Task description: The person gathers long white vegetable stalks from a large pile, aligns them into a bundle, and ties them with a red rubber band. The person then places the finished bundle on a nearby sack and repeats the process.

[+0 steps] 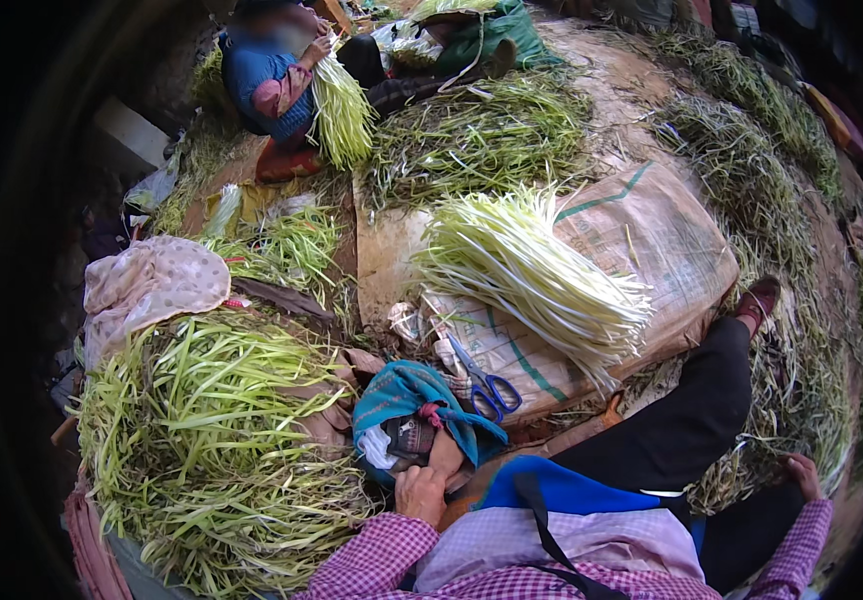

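My left hand (420,495), fingers bent, is at the near edge of a teal patterned cloth bag (409,390). A dark patterned item (410,436) and white plastic (377,448) show in the bag's opening. Whether the fingers grip anything is hidden. At the far right, my right hand (803,476) hangs beside my dark trouser leg, near loose trimmings; its fingers are partly hidden. Blue-handled scissors (495,396) lie just beyond the bag. A thick bundle of pale green-and-white stalks (536,277), like blanched chives, rests on a woven sack (649,217) before me.
Loose green leaves (214,420) are heaped at my left, with a spotted cloth (158,281) behind them. More trimmings (484,135) lie beyond the sack and along the right (746,172). Another person (266,82) sits at the far left, holding a stalk bundle (341,112).
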`<state>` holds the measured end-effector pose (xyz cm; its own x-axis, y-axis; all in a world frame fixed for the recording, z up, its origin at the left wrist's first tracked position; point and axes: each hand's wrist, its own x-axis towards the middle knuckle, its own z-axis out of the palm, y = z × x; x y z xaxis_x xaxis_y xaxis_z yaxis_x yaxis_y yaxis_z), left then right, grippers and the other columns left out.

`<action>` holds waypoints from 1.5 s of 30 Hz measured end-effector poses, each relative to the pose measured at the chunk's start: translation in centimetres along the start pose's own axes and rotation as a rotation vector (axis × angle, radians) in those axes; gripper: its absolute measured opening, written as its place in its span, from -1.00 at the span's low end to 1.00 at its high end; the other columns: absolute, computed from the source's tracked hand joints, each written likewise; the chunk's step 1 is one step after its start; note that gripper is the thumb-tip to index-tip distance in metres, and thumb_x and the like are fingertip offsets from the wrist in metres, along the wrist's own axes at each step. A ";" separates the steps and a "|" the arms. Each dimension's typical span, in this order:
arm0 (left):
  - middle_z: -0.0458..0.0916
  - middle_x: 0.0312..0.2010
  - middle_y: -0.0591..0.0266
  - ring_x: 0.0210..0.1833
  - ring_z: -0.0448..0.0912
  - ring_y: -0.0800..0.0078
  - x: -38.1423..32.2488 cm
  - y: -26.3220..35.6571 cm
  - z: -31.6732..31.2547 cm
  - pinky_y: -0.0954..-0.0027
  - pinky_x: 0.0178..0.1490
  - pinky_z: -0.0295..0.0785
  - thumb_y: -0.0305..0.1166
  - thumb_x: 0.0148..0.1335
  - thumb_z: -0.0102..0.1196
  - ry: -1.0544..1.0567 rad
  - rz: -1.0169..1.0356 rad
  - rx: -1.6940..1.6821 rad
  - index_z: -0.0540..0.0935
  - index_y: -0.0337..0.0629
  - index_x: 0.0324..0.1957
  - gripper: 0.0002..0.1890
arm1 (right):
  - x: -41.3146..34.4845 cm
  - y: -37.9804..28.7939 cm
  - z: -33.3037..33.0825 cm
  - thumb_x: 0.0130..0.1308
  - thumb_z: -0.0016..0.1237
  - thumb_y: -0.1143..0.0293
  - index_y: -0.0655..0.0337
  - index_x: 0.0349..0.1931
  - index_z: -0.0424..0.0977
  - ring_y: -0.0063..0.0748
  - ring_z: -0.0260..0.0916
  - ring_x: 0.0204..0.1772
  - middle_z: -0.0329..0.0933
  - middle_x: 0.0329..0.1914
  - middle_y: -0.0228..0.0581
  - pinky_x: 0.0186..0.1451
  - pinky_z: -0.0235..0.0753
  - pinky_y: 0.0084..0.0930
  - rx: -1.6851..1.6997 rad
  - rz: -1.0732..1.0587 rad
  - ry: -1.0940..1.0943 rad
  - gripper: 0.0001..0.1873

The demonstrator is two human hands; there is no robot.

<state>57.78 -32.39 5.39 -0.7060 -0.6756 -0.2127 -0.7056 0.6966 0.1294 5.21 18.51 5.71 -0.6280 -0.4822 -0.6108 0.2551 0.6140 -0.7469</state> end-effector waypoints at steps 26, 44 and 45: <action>0.56 -0.47 0.23 -0.41 0.51 0.25 -1.1 0.3 0.2 0.27 -0.34 0.38 -0.59 -0.15 0.16 0.545 0.267 -0.507 0.57 -0.20 -0.42 -0.84 | -2.5 -29.2 46.7 0.20 -0.13 0.40 0.14 0.13 0.30 -0.17 0.49 -0.22 0.48 -0.30 -0.22 -0.21 0.49 -0.33 -1.083 -1.277 -0.642 -0.56; 0.57 -0.20 0.01 -0.13 0.51 0.02 2.5 -4.3 -1.1 0.12 -0.06 0.43 -0.59 0.00 0.09 0.183 -0.050 -0.472 0.54 -0.26 -0.11 -0.67 | 2.4 -22.3 51.5 0.13 -0.10 0.36 0.09 -0.30 0.51 -0.22 0.45 -0.09 0.50 -0.31 -0.31 -0.15 0.53 -0.32 -1.146 -1.245 -0.863 -0.84; 0.56 -0.20 0.01 -0.11 0.50 0.03 2.9 -4.4 -2.0 0.13 -0.06 0.42 -0.58 -0.02 0.11 0.139 -0.106 -0.444 0.53 -0.25 -0.09 -0.64 | 2.0 -22.5 51.5 0.15 -0.10 0.37 0.09 -0.29 0.51 -0.22 0.46 -0.09 0.49 -0.31 -0.30 -0.14 0.53 -0.31 -1.140 -1.240 -0.886 -0.85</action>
<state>58.70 -37.85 6.18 -0.6087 -0.7843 -0.1195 -0.7106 0.4720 0.5219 36.11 -28.44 7.79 0.5475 -0.8216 -0.1590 -0.7496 -0.3970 -0.5297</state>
